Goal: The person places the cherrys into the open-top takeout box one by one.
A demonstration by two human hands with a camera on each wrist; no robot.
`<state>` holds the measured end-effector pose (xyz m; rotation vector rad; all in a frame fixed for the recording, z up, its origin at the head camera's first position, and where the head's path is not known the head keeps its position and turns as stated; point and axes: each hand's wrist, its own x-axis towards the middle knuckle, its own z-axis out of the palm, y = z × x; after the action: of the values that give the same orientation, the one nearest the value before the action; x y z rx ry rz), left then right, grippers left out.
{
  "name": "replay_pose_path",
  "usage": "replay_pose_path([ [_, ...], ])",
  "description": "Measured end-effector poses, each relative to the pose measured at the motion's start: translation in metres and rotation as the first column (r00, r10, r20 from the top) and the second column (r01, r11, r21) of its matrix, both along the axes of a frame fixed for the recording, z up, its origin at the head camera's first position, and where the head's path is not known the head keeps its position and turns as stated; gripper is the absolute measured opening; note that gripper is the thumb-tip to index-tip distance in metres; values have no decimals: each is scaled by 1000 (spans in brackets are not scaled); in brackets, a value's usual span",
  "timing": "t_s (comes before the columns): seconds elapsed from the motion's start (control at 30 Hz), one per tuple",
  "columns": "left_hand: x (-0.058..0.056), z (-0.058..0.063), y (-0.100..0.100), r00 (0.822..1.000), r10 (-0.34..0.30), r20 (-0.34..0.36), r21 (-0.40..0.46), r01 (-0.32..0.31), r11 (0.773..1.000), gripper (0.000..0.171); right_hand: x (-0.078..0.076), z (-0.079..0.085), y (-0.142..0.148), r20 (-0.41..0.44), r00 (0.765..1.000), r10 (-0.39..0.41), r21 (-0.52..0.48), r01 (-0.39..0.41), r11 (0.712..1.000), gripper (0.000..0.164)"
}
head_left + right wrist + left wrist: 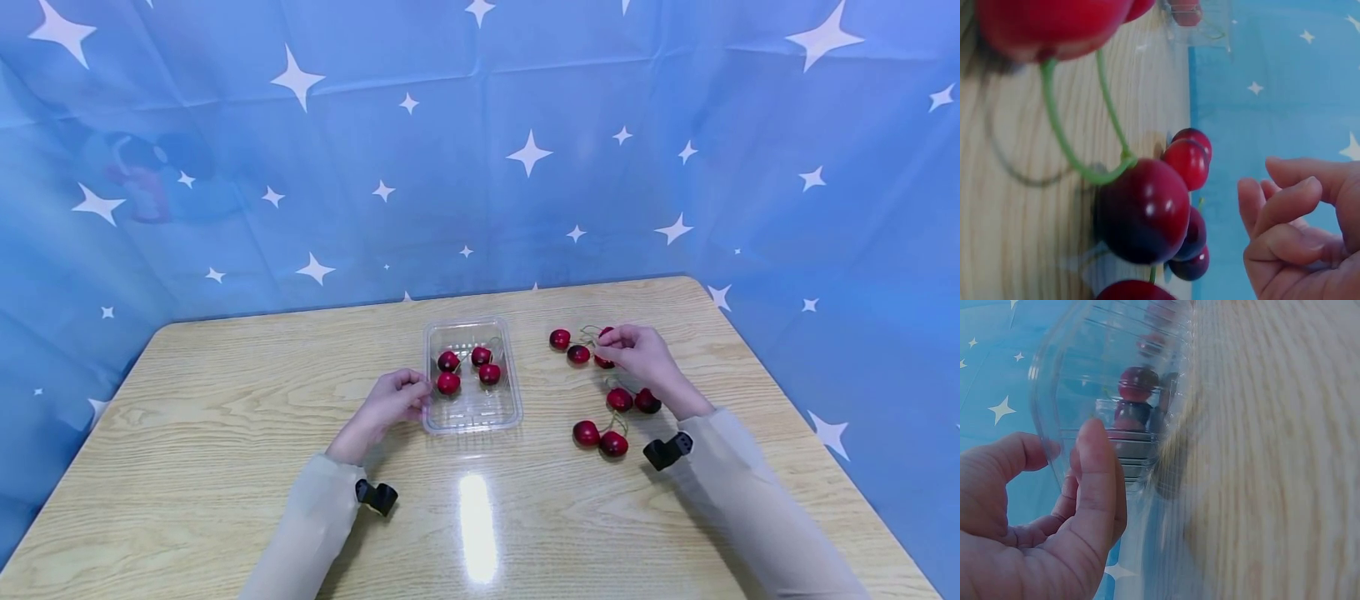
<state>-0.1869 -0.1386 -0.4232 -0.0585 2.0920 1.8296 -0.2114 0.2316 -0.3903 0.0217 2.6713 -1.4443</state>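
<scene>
A clear plastic container (472, 418) stands on the table with several dark red cherries (447, 382) inside. My left hand (394, 398) is at its left side. In the left wrist view, the thumb (1052, 449) and fingers (1099, 472) pinch the container's rim. My right hand (640, 354) hovers over the far group of cherries (578, 354) on the right, partly covering them. Its fingers are loosely bent with nothing between them, as the right wrist view shows (1297, 225). Closer to me lie two more stemmed pairs, one pair (619, 400) beside the right wrist and a nearer pair (586, 433).
The wooden table (225, 433) reaches back to a blue cloth (450, 192) with white stars. A bright light reflection lies on the tabletop in front of the container. Small black wrist cameras (377, 497) sit at both sleeves.
</scene>
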Motion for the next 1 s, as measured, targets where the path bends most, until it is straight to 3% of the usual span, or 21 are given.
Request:
replay_pose_path([
  [0.2,1,0,-1,1000,-6,-2,5,6,1000,13,0,-4,6,69,997,36,22,-38,999,21],
  [0.67,0,0,0,1000,-6,1,22,6,1000,11,-2,-7,14,142,986,82,83,-94,992,17],
  [1.0,0,-1,-1,1000,-15,-6,11,15,1000,16,-4,-13,18,115,989,88,208,-111,972,10],
])
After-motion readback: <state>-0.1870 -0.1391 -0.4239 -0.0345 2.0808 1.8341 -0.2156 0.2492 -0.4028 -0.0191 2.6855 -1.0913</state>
